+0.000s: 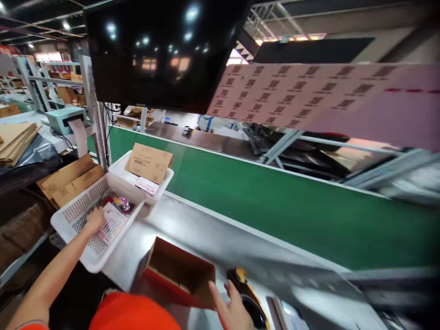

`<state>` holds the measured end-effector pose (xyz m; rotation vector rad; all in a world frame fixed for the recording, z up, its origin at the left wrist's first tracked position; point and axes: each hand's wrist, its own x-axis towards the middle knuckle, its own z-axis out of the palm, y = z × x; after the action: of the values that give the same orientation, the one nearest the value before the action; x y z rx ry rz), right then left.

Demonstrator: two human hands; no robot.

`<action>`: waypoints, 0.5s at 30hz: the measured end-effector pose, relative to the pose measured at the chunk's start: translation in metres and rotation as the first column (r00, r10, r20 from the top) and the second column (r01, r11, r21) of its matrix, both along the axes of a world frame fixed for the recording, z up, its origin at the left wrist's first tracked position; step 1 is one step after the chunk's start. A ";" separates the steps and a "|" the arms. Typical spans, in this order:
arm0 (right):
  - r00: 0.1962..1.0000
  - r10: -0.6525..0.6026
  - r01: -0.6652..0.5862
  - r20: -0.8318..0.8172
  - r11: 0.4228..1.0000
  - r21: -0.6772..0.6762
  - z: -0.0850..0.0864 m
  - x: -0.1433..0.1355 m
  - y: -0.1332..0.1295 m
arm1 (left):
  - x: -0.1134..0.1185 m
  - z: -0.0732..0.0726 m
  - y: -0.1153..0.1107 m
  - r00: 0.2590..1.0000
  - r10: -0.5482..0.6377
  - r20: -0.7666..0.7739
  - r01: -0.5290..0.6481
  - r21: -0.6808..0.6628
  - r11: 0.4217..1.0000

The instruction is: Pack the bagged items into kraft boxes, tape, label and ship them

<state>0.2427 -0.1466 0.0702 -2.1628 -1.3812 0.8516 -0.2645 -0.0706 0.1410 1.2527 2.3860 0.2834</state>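
My left hand [95, 219] reaches into a white perforated plastic basket [62, 223], its fingers curled down beside a printed sheet [112, 223] with coloured stripes. Whether it grips the sheet or something else is hidden. Small plastic-wrapped items [121, 203], some red and purple, lie behind the sheet. My right hand [233, 308] is open, thumb and fingers apart, by the right end of an open-topped cardboard box [178, 270]. Just right of this hand lies a black and yellow tool [248, 293], partly covered by it.
A second white basket [167, 179] holds a flat carton [150, 162] and papers. Beyond the metal table runs a green conveyor belt [257, 197]. A large dark screen [161, 55] and a sheet of printed codes [275, 94] hang above. A label printer [67, 120] stands at left.
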 end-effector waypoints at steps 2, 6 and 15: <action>0.995 -0.034 0.038 -0.089 0.998 0.048 0.007 0.003 -0.004 | -0.013 0.010 -0.003 0.997 -0.058 -0.041 0.058 -0.013 0.998; 0.965 -0.051 0.096 -0.258 0.982 0.165 0.031 -0.010 -0.014 | -0.008 0.045 -0.009 0.980 -0.165 0.110 0.128 0.284 0.950; 0.827 0.233 -0.091 -0.512 0.954 0.287 0.052 -0.056 0.013 | 0.201 -0.004 -0.048 0.413 -0.500 0.761 0.201 0.460 0.865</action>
<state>0.1870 -0.1332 0.1218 -1.4632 -1.2964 1.1705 -0.0631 -0.1184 0.1368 1.2660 1.1629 0.9270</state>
